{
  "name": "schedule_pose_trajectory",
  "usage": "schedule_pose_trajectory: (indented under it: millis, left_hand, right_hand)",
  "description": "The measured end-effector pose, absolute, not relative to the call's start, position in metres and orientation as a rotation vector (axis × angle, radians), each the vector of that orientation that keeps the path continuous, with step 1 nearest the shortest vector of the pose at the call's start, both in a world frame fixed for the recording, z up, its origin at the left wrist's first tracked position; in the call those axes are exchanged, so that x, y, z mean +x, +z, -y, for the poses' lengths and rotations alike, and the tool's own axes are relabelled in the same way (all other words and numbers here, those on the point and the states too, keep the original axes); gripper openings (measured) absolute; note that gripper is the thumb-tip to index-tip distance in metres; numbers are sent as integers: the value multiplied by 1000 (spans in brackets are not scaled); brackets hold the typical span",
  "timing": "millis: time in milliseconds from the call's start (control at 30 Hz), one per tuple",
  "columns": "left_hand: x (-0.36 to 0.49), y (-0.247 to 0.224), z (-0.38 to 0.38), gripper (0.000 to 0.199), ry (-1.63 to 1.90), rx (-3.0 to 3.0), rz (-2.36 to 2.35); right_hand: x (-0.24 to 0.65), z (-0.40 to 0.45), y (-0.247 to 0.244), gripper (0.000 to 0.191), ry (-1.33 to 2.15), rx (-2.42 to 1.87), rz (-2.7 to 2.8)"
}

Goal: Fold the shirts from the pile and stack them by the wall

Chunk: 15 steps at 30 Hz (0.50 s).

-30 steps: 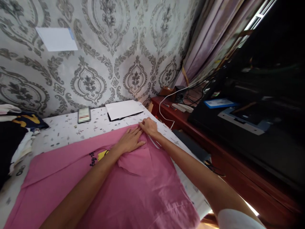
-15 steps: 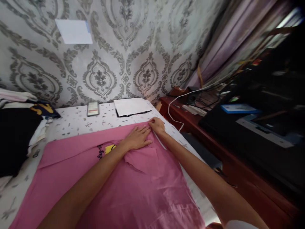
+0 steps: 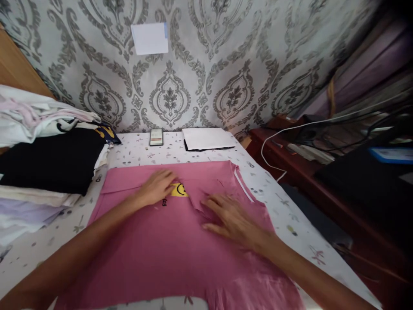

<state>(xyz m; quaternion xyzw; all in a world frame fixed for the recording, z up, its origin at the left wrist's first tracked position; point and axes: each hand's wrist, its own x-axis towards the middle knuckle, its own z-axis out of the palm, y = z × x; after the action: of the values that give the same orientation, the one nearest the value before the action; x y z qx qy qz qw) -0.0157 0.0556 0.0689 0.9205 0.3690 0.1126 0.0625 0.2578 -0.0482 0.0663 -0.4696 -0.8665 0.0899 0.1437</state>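
A pink T-shirt (image 3: 167, 245) lies spread on a white patterned sheet, its upper part folded over and a yellow print with black lettering showing near the middle. My left hand (image 3: 158, 186) rests on the shirt just left of the yellow print, fingers stretched out and holding nothing. Over the folded flap on the right, my right hand (image 3: 230, 217) is laid with fingers apart, somewhat blurred by motion. A white strip edges the shirt at its upper right.
A pile of folded clothes (image 3: 54, 159) stands at the left. Toward the wall lie a phone-like device (image 3: 156, 137) and a white sheet of paper (image 3: 208, 138) on something black. To the right, a dark red desk (image 3: 290, 163) carries cables.
My view has turned right-to-left, bringing more of the clothes pile in. My right hand has let go of the shirt's upper corner and come nearer; my left hand has moved left across the shirt.
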Motion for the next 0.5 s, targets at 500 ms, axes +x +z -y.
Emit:
schedule_pose_trajectory:
  millis: [500]
  left_hand:
    - [-61, 65, -53, 31, 263, 2844, -1294]
  right_hand:
    - [265, 42, 112, 24, 178, -1649, 2506]
